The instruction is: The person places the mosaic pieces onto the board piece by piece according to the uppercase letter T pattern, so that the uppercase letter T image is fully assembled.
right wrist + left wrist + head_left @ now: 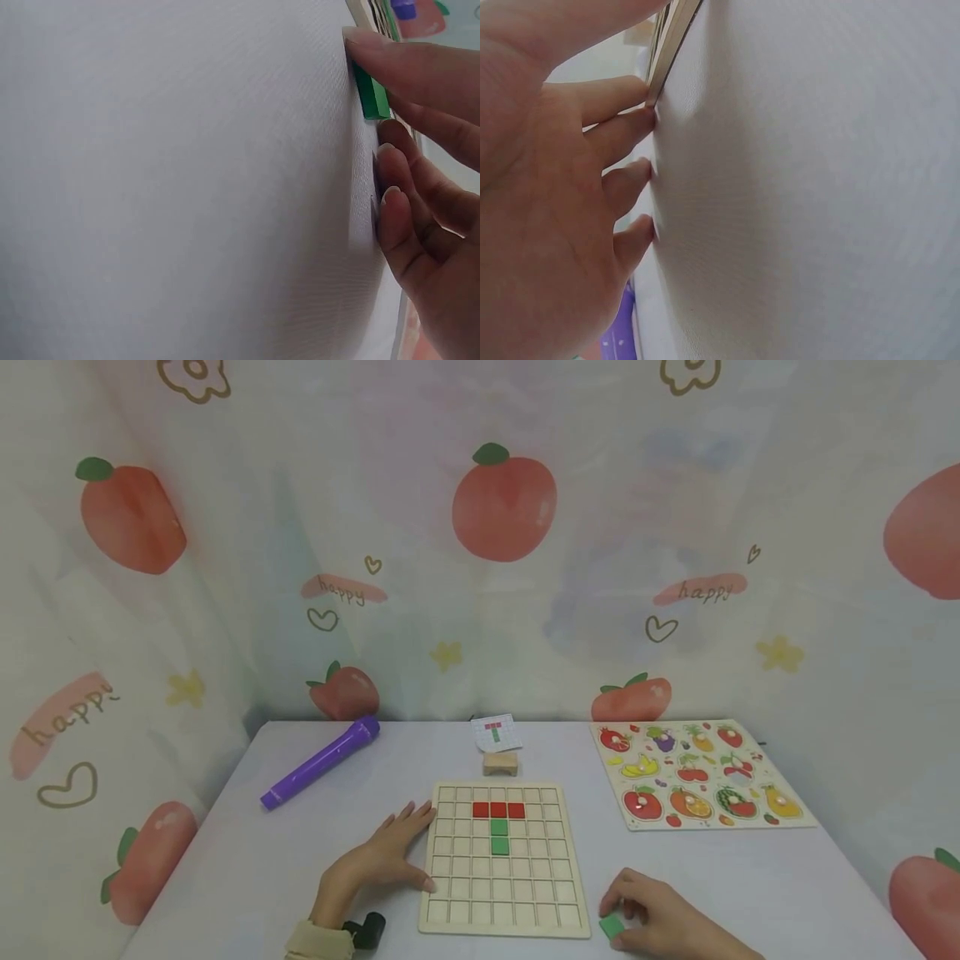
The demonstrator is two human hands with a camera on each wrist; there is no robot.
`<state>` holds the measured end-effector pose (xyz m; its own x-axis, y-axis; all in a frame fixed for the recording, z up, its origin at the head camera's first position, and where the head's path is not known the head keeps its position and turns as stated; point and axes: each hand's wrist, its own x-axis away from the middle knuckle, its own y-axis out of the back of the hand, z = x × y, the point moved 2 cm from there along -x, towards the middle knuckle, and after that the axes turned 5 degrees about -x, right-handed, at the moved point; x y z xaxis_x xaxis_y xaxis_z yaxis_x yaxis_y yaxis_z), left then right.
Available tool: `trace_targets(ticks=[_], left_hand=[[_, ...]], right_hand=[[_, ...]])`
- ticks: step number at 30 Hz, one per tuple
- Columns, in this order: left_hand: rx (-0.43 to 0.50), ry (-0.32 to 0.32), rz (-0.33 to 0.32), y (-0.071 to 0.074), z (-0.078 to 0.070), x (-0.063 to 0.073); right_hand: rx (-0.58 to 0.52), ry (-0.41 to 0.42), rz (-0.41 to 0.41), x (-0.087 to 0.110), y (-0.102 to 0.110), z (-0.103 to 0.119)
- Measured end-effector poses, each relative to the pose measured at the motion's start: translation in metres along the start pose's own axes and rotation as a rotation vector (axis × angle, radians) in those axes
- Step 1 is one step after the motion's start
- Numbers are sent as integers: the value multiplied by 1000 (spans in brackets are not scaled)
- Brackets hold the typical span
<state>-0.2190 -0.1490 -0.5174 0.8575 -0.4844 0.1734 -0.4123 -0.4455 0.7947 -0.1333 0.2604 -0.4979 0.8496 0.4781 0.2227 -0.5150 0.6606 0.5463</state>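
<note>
A wooden grid board [459,890] lies on the white table, with three red square tiles [498,810] in a row. Two green tiles [499,837] run down from the middle red one. Fingertips and thumb of my left hand [378,857] rest at the board's left edge; its fingers are spread and fairly straight in the left wrist view. Right of the board's lower corner, my right hand [651,910] pinches a loose green tile [372,94] between thumb and fingers, low at the tabletop. The right wrist view shows its other fingers curled near the cloth.
Behind the board stands a small wooden block [500,765], with a pattern card [496,733] showing a red and green T beyond it. A purple toy microphone [321,763] lies at the back left. On the right is a fruit puzzle board [705,777]. Printed curtains surround the table.
</note>
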Motion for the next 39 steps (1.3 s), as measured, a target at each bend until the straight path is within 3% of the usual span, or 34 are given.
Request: trace_targets(ticks=[5, 17, 25, 33, 39], left_hand=[[17, 6, 2, 4, -10, 5], [29, 16, 4, 7, -14, 9], [33, 30, 8, 10, -17, 11], [34, 30, 8, 10, -15, 10], [34, 29, 8, 10, -16, 8]], right_hand=[[28, 51, -34, 0, 0, -1], [-15, -3, -60, -5, -1, 4], [23, 74, -144, -14, -1, 11], [-161, 106, -169, -31, -9, 22], [-179, 123, -171, -41, -16, 27]])
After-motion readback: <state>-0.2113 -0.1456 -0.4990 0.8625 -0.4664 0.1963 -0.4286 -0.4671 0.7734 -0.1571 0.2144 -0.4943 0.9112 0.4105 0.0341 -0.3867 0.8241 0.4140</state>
